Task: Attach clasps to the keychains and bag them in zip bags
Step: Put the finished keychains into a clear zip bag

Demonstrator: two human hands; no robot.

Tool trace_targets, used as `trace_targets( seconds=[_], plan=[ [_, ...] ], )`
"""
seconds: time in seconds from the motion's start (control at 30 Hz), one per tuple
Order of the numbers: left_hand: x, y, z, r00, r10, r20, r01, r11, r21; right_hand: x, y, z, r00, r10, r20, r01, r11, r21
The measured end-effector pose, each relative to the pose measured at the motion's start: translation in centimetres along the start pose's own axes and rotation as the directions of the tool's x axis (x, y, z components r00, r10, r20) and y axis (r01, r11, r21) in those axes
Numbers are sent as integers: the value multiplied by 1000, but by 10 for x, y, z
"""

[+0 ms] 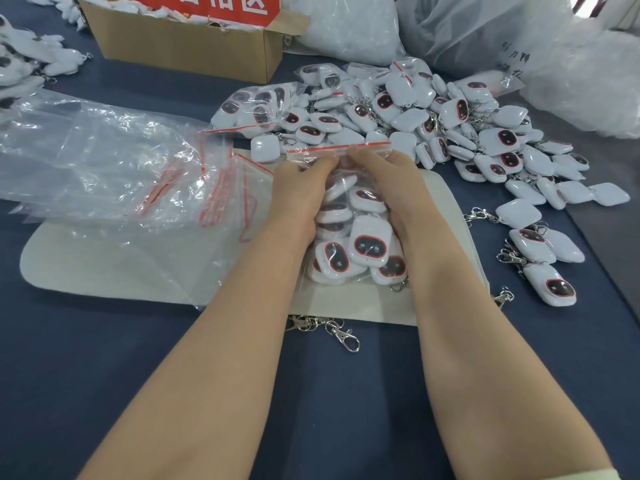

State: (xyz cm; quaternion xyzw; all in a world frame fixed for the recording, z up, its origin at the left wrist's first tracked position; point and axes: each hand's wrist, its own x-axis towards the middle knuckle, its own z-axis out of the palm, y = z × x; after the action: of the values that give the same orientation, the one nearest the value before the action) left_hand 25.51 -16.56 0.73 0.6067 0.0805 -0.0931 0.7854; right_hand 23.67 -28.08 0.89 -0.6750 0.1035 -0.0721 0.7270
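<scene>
A clear zip bag (353,237) with a red seal strip lies on a white mat (104,265), packed with several white keychains that have red-ringed dark faces. My left hand (301,188) and my right hand (391,181) pinch the bag's top just below the red strip, side by side, fingertips nearly meeting. A large heap of loose white keychains (433,116) with metal clasps spreads behind and to the right. A few loose metal clasps (332,330) lie at the mat's near edge.
A stack of empty zip bags (114,168) lies to the left. Another filled bag (256,109) sits behind it. A cardboard box (187,46) stands at the back, with big white plastic sacks (485,32) at the back right. Dark blue cloth (104,358) covers the table.
</scene>
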Motion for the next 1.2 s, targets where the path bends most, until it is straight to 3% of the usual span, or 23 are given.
trace_targets(
  seconds=[0.27, 0.67, 0.97, 1.2],
  plan=[
    [0, -2, 1, 997, 64, -34, -65, 997, -34, 0, 0, 1, 1000, 18, 20, -19, 1000, 15],
    [1, -1, 1, 999, 53, -9, -53, 999, -8, -3, -2, 1, 999, -35, 2, 35, 997, -71],
    [2, -1, 0, 999, 30, 24, -30, 1000, -2, -6, -4, 1, 1000, -21, 2, 21, 998, -58],
    [-2, -3, 3, 995, 99, -16, -99, 994, -40, -4, -4, 5, 999, -17, -30, 17, 1000, -6]
  ],
)
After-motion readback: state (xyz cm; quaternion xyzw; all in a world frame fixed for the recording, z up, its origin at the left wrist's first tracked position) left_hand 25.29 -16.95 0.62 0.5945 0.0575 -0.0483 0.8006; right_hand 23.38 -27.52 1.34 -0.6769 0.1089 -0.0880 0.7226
